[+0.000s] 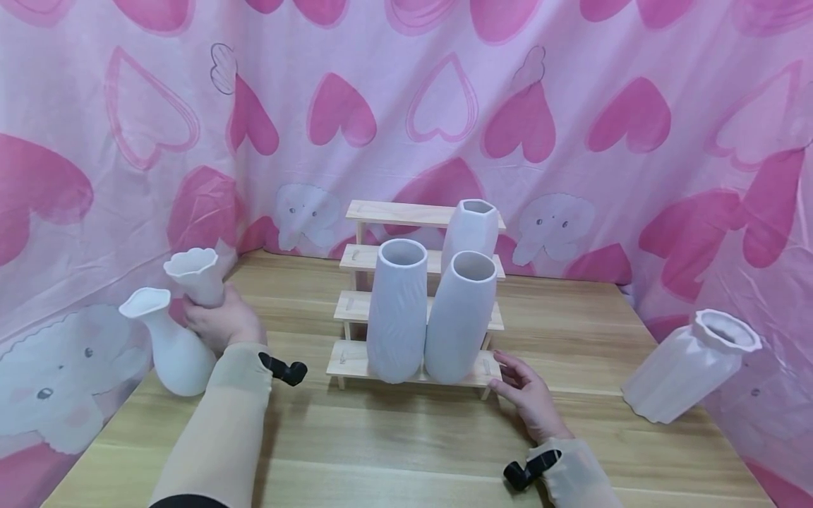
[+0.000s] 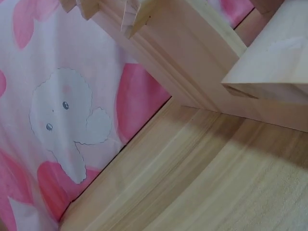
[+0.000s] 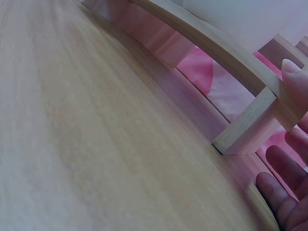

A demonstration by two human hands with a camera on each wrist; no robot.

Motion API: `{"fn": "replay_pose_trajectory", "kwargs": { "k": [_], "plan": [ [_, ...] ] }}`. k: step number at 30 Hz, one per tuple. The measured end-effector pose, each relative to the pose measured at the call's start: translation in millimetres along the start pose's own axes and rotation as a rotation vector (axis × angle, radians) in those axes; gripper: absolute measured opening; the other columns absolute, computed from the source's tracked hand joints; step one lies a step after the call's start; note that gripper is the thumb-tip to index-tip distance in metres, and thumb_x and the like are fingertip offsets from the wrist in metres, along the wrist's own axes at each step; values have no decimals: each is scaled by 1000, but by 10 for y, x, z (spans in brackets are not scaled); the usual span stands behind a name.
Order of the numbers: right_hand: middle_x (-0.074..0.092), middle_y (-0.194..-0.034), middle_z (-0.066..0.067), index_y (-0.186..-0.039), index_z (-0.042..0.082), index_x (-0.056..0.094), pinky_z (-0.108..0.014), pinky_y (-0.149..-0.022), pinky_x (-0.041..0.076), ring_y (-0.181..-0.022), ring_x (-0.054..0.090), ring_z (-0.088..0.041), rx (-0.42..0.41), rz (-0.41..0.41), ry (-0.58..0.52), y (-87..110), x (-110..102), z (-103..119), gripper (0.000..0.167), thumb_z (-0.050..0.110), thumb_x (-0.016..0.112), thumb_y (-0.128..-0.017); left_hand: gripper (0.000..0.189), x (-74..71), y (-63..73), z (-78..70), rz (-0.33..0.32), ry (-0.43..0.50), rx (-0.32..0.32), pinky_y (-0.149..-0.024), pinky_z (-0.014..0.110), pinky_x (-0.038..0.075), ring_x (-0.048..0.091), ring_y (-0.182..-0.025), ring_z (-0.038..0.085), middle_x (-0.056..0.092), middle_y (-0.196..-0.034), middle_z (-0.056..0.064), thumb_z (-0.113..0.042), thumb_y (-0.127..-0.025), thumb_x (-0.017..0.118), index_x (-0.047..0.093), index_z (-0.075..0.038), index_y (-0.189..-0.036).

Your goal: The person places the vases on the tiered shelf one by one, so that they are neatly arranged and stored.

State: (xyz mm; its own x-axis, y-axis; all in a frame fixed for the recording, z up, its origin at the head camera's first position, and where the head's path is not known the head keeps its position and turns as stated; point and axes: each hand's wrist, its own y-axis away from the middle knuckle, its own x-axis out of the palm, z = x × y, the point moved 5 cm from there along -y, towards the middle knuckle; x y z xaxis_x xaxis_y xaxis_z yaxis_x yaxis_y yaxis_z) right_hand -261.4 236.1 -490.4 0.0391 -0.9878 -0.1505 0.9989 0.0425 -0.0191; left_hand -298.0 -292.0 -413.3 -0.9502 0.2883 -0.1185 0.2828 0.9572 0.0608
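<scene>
At the table's left, my left hand [image 1: 227, 321] grips a white vase with a scalloped rim [image 1: 197, 276]; the hand hides its lower part. Close beside it, nearer me, stands another white vase [image 1: 178, 353] with a narrow neck and flared lip. My right hand [image 1: 524, 395] holds the right end of the lowest step of a stepped wooden stand [image 1: 348, 358], thumb at the step's edge in the right wrist view. Two tall white vases, one textured [image 1: 396, 317] and one smooth [image 1: 460, 324], stand on that step. A faceted white vase [image 1: 471, 229] stands higher up behind them.
A pleated white vase [image 1: 686, 370] with a ruffled neck stands at the table's right side. Pink heart-patterned cloth [image 1: 432, 106] hangs behind and along both sides of the wooden table [image 1: 381, 451]. The left wrist view shows the stand's left side panel [image 2: 192, 57].
</scene>
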Motion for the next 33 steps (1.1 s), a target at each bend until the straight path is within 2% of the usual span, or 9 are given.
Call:
{"fn": "replay_pose_trajectory", "kwargs": {
  "k": [10,24,33],
  "plan": [
    [44,-145,-10,-138,3,50,-20,-89,46,-109,56,-6,-6,6,-15,-5,-8,-19,59,10,74,-84,73,-8,8,-6,62,41,-23,-113,25,18,32,-136,10,33,-150,-6,-47,-86,65,31,-28,-148],
    [43,-146,-10,-138,3,50,-19,-89,45,-109,55,-5,-5,7,-5,-5,-7,-7,60,12,74,-84,75,-18,-2,-11,130,69,-45,-113,24,16,28,-137,8,30,-150,-8,-45,-87,66,28,-29,-149],
    [43,-146,-9,-138,4,50,-19,-89,45,-110,55,-5,6,8,0,-9,-9,-8,60,13,74,-84,74,-11,-20,-6,123,85,-28,-112,23,16,29,-136,7,32,-149,-6,-45,-85,68,31,-28,-147]
  ]
}}
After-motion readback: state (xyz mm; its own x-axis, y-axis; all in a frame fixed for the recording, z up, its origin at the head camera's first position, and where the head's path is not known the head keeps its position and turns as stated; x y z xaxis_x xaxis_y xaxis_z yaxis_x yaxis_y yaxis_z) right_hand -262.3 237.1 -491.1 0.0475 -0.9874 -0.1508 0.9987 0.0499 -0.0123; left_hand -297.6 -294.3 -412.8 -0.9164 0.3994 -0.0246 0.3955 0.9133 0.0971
